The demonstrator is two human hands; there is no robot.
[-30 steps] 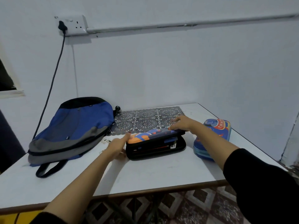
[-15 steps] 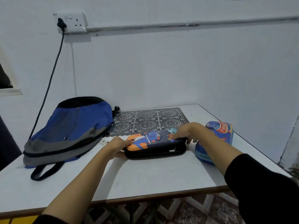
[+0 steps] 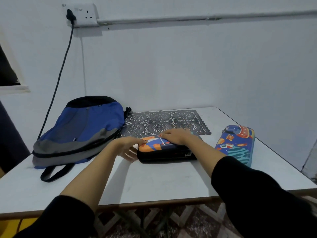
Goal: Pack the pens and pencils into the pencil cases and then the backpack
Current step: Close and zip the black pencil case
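left hand (image 3: 130, 147) grips the left end of the black pencil case (image 3: 164, 152), thumb on its lid; right hand (image 3: 177, 136) lies palm-down on the lid, fingers bent, cannot tell whether it grasps. the case sits on the bench (image 3: 154, 184) between backpack (image 3: 82, 131) and second pencil case (image 3: 235, 145).

Backpack (image 3: 82, 131) left, pencil case (image 3: 164, 152) centre, second case (image 3: 236, 145) right.

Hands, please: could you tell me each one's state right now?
Left hand: grips the pencil case, left end.
Right hand: rests curled on top of it; grip cannot be told.
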